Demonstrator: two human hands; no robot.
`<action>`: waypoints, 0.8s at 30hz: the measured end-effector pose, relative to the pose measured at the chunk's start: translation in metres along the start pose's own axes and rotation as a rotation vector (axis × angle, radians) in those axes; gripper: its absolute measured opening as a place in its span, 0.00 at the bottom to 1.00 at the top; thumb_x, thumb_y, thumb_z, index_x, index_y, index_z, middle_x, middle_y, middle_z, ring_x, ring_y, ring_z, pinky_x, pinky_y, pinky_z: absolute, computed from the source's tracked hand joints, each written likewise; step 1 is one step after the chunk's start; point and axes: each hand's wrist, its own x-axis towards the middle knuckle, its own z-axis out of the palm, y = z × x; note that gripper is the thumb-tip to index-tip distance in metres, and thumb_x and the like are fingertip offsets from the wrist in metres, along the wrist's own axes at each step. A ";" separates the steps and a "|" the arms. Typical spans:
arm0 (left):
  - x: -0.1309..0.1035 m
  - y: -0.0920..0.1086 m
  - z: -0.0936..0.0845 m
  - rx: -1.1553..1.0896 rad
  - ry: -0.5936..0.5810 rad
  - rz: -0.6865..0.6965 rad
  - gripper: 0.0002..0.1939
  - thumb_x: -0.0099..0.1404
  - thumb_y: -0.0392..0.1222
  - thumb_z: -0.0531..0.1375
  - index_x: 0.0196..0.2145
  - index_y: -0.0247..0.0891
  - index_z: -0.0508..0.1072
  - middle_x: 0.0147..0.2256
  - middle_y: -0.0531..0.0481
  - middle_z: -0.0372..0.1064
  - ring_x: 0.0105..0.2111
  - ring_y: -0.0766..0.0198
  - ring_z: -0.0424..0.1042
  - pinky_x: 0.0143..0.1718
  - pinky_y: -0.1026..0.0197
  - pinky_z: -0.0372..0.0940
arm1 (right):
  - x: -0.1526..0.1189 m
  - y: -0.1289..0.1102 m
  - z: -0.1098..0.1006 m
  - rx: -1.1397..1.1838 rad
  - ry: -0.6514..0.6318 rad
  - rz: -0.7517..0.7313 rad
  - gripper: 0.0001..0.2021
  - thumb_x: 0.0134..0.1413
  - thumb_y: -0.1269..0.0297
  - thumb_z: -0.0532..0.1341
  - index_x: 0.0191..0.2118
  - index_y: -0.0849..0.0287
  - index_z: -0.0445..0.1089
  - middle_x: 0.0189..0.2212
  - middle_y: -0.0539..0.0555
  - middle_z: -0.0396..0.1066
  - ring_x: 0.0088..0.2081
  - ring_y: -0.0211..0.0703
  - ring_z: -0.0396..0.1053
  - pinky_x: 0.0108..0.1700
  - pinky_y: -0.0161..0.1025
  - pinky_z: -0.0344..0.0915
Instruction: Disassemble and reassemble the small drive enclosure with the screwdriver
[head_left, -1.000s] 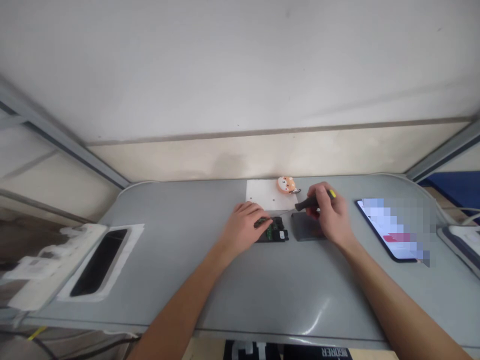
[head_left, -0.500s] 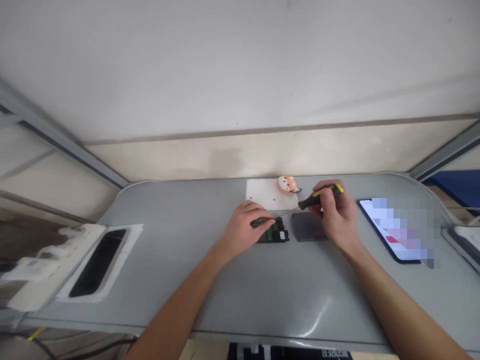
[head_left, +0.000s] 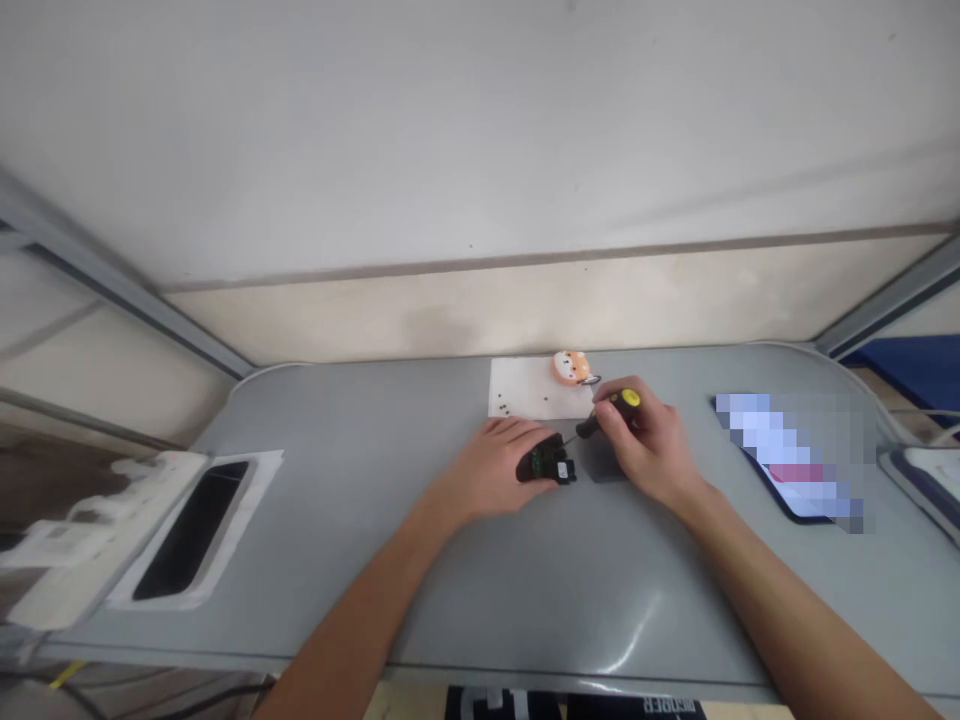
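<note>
My left hand (head_left: 499,468) is closed round a small black electronic device (head_left: 553,462) with a green circuit board and a white label. Its thumb lies along the near edge and its fingers along the far side, hiding the left part. In my right hand (head_left: 651,445) is a screwdriver (head_left: 611,410) with a black and yellow handle, tilted. The thin shaft reaches down to the device's upper right part; what the tip touches is too small to tell. A flat dark grey cover (head_left: 606,462) lies just right of the device, partly under my right hand.
Behind the device, white paper (head_left: 521,385) bears several small dark specks, perhaps screws, and an orange and white animal-faced case (head_left: 571,368). A lit phone (head_left: 795,465) lies right; a dark phone (head_left: 191,530) and a white power strip (head_left: 112,540) lie left. A wall (head_left: 480,310) closes the back.
My left hand has shifted from pinching over the board to wrapping round the device. My right hand has moved left, with the screwdriver held more steeply and its tip closer in.
</note>
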 end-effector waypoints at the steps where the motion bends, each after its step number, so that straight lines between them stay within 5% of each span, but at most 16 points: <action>1: 0.000 0.000 0.000 0.002 -0.001 -0.001 0.30 0.63 0.49 0.70 0.60 0.48 0.68 0.58 0.49 0.72 0.59 0.53 0.69 0.63 0.48 0.60 | 0.000 0.001 0.000 -0.007 -0.001 -0.002 0.13 0.65 0.48 0.58 0.42 0.52 0.67 0.28 0.51 0.76 0.27 0.43 0.69 0.32 0.38 0.64; 24: 0.000 -0.001 0.002 0.013 -0.004 0.015 0.29 0.65 0.50 0.68 0.61 0.48 0.67 0.58 0.49 0.72 0.60 0.53 0.69 0.63 0.47 0.60 | -0.001 0.000 0.004 -0.038 -0.061 -0.024 0.14 0.66 0.46 0.56 0.42 0.51 0.64 0.29 0.50 0.75 0.25 0.42 0.67 0.31 0.39 0.62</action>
